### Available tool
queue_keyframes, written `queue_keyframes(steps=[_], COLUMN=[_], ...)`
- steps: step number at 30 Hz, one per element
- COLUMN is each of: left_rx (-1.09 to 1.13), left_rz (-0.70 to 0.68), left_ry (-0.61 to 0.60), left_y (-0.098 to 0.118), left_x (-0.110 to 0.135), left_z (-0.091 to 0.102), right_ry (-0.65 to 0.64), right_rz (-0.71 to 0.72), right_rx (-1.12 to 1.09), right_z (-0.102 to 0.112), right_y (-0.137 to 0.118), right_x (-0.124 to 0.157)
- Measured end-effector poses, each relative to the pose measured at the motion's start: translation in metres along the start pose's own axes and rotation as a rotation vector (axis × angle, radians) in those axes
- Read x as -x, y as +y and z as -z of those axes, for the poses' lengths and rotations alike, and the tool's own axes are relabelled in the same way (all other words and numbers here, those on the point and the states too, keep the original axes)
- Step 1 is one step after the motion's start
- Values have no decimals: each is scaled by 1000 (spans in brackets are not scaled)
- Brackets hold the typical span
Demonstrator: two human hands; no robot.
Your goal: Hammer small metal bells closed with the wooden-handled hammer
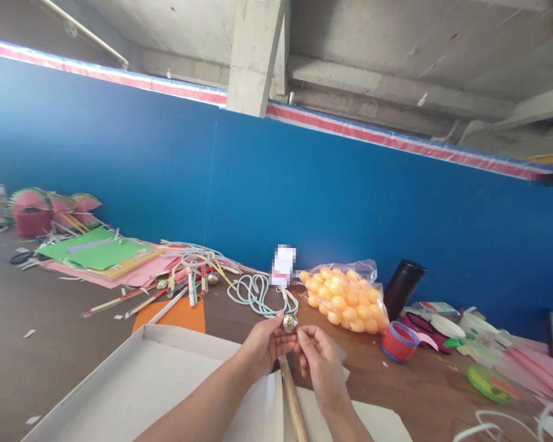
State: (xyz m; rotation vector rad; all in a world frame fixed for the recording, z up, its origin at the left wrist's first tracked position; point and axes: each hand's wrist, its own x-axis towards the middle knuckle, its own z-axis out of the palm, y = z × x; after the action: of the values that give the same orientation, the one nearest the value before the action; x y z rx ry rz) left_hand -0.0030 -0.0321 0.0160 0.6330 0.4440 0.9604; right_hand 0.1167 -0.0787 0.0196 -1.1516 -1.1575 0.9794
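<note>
My left hand (262, 345) and my right hand (320, 362) meet above the brown table (64, 344). Together their fingertips pinch a small shiny silver bell (290, 323). A pale cord (258, 293) runs from the bell back to a coil on the table. A wooden stick (294, 402) lies under my hands, pointing toward me. A shallow white cardboard tray (133, 387) sits below my left forearm.
A clear bag of orange balls (345, 298) lies just behind my hands, with a black cylinder (403, 288) and red tape rolls (399, 342) to its right. Coloured paper sheets, sticks and pink fans are scattered at the left. A blue partition wall (327, 196) backs the table.
</note>
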Motion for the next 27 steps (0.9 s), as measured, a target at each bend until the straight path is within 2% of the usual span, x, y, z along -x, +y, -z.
queue_keyframes(steps=[8, 11, 15, 20, 22, 27], left_rx=[-10, -30, -63, -103, -119, -113], left_rz=[-15, -84, -187, -307, -328, -325], left_ry=[-51, -62, 41, 180, 216, 257], left_y=[-1, -2, 0, 7, 10, 11], left_x=[2, 3, -2, -9, -10, -13], left_z=[0, -2, 2, 12, 14, 18], right_ry=[37, 40, 23, -126, -160, -82], right_rz=[36, 102, 192, 112, 115, 25], right_rx=[44, 174, 549, 977, 1076, 1110], right_z=[-3, -3, 6, 17, 15, 6], right_y=[-5, -6, -3, 13, 21, 37], right_x=[5, 7, 7, 8, 10, 6])
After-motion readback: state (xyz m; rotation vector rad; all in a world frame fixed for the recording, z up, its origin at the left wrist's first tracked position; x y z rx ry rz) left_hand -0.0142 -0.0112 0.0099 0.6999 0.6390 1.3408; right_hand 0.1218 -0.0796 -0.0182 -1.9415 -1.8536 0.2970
